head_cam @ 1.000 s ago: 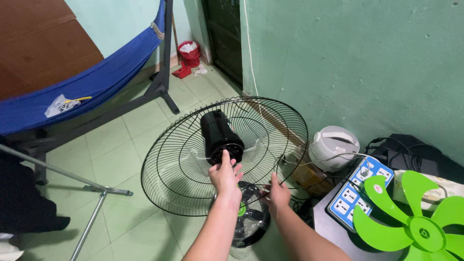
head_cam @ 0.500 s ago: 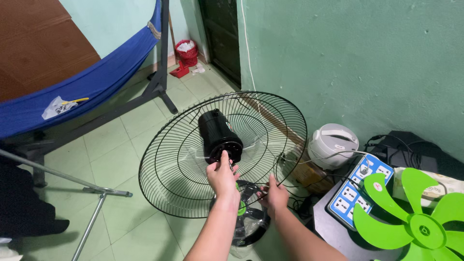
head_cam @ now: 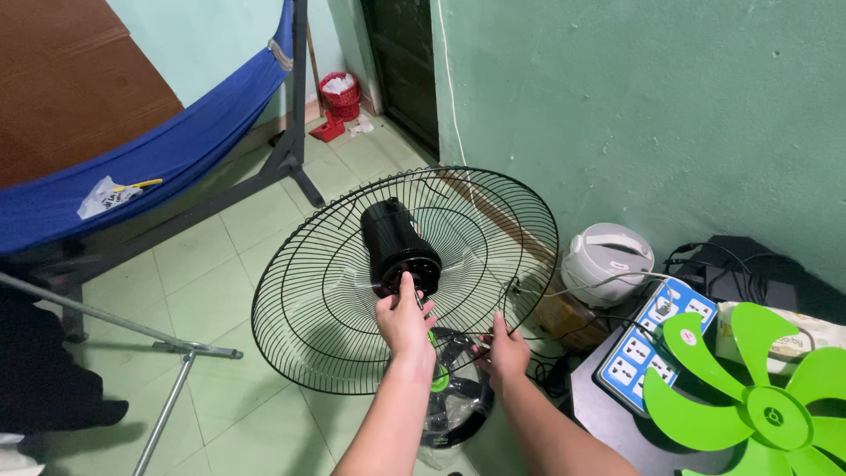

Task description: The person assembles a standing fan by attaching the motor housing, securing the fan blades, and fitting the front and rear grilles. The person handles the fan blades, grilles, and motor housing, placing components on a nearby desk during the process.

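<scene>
The left hand (head_cam: 404, 319) is pinched on the centre of the black motor housing (head_cam: 397, 242), fingers curled together at its front face. The right hand (head_cam: 506, 350) is clamped on the lower rim of the round black wire fan guard (head_cam: 304, 291), which stands tilted around the motor. Open green floor tile (head_cam: 220, 264) lies to the guard's left; on its right the rim comes close to the green wall (head_cam: 652, 115), a white cooker (head_cam: 608, 260) and a power strip (head_cam: 656, 339). A loose green fan blade (head_cam: 767, 397) lies further right
</scene>
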